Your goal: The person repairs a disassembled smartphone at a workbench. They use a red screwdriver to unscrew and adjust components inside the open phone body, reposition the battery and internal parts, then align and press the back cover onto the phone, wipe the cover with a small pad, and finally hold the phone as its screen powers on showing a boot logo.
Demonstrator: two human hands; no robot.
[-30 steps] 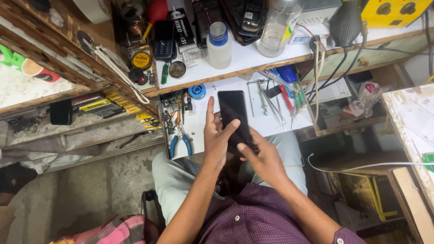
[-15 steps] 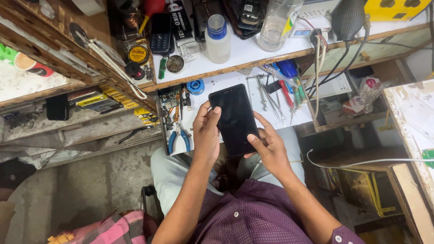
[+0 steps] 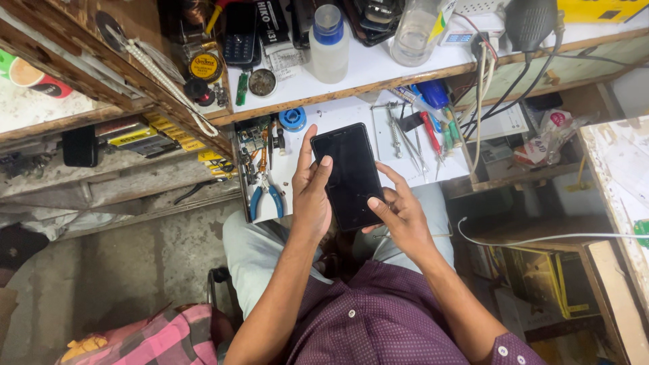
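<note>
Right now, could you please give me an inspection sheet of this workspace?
Surface: white bench under a white shelf, both crowded.
Job's things: black phone, screen dark, held above the lap.
Clutter: blue-handled pliers, screwdrivers, tweezers, bottle, jar, round tin.
Grippers: left hand grips the phone's left edge; right hand supports its lower right, thumb on the screen.
Cables: black and white leads hang from the shelf; white cable at right.
Surroundings: concrete floor, wooden shelving at left.

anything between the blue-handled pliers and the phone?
Head view: the left hand sits between the blue-handled pliers and the black phone, gripping the phone's left edge.
</note>
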